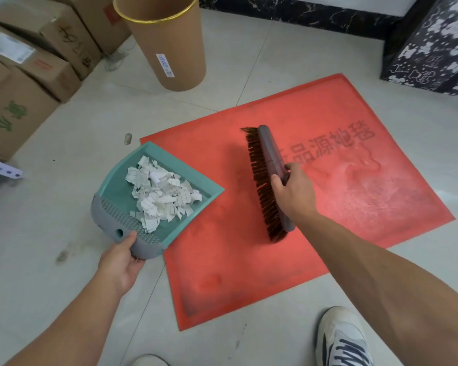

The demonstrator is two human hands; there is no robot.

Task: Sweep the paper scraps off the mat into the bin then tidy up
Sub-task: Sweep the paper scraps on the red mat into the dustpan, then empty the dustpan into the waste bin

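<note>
A storeroom, with stacked cardboard boxes (48, 67) on tiled floor (64, 186).

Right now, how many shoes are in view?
2. A striped shoe at bottom right, on the floor beside the red mat; a second shoe at the bottom edge, only its toe showing.

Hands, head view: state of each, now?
Left hand: closed, fingers gripping the dustpan at its grey end.
Right hand: closed, fingers gripping the brush.
</note>
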